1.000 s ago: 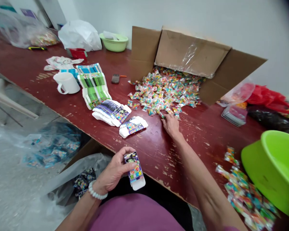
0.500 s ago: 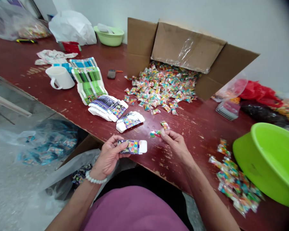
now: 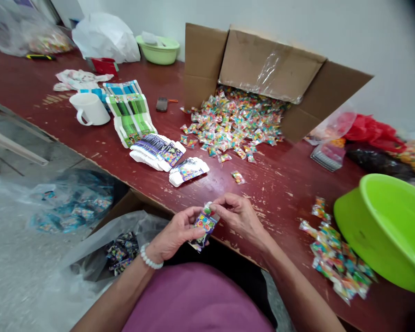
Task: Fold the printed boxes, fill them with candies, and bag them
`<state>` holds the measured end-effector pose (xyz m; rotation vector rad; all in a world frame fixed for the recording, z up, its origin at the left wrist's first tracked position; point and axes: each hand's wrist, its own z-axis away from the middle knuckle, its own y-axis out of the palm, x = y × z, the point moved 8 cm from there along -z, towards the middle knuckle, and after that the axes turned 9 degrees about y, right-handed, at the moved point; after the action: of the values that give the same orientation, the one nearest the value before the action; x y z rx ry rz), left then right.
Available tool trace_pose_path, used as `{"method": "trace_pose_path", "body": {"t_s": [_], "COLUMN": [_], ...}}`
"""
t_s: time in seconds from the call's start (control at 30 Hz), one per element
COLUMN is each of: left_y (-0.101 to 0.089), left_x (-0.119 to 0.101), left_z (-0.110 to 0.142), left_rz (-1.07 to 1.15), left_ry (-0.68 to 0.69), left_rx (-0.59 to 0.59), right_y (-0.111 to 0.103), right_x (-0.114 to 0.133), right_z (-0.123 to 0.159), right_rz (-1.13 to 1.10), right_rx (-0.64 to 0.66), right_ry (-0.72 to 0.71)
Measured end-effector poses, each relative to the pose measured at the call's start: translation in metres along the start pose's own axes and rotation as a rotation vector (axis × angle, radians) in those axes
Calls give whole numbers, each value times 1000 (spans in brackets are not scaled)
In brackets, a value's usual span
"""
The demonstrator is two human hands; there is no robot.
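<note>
My left hand [image 3: 180,230] grips a small purple printed candy box [image 3: 205,225], tilted with its end toward my right hand. Pinched in my right hand [image 3: 237,214] is a wrapped candy [image 3: 207,208], held at the mouth of the box; how far inside it sits I cannot tell. One loose wrapped candy [image 3: 238,177] lies on the red table just beyond. Behind my left hand are a small stack of flattened purple boxes [image 3: 188,170] and a longer fanned row of them [image 3: 159,151]. Green flat cartons [image 3: 133,117] lie past those.
An open cardboard box [image 3: 269,64] spills a heap of wrapped candies [image 3: 240,120] at the back. At right stand a bright green basin [image 3: 383,230] and more candies [image 3: 339,263]. A white mug [image 3: 94,109] is at left. Below the table edge, a plastic bag [image 3: 86,258] holds purple boxes.
My left hand has moved right and tilted the box upward. My right hand has brought the candy left and down to the box's end.
</note>
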<state>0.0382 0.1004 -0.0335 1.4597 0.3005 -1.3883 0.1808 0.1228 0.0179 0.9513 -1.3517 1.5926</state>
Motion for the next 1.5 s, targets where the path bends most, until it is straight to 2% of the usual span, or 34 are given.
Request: {"method": "trace_pose_path", "body": {"t_s": [0.1,0.17,0.3,0.47,0.53,0.6,0.63,0.73,0.8,0.87,0.97,1.03,1.1,1.17,1.2,1.27,1.4,1.5], "left_y": [10,11,7,2,-2,-6,-7,-5,-3,-1,1,2,2,1,0,-2,0,3], "left_x": [3,-1,-8,-1,3,6,6,1,-3,-6,-5,-1,3,5,5,4,0,0], "left_z": [-1,-3,-4,-3,-4,-5,-5,-7,-7,-6,-7,-8,-8,-8,-8,-7,-6,-6], "left_rz": [24,35,6,10,61,99,108,93,62,40,75,149,236,296,305,281,182,179], "left_ry": [-19,10,78,82,45,6,-3,41,96,133,125,59,-19,-61,-65,-56,-17,-18], "left_rx": [102,112,72,-13,-87,-154,-173,-181,-175,-175,-161,-138,-131,-161,-178,-217,-247,-215], "right_y": [0,-1,3,19,15,12,15,39,53,62,57,41,29,27,28,29,36,42], "right_x": [16,18,14,19,16,5,-2,-15,-18,-18,-16,-9,7,20,23,19,-5,-10], "right_z": [0,0,1,4,3,3,3,6,8,8,6,5,7,12,13,11,3,0], "right_rz": [122,136,96,100,-43,-268,-392,-706,-817,-861,-792,-574,-278,-53,4,-11,-289,-455], "right_rx": [-33,-46,31,208,140,65,71,239,330,366,263,105,9,23,47,84,118,133], "right_ry": [-143,-158,-109,-125,-77,43,115,291,352,360,253,95,-96,-245,-273,-210,99,181]}}
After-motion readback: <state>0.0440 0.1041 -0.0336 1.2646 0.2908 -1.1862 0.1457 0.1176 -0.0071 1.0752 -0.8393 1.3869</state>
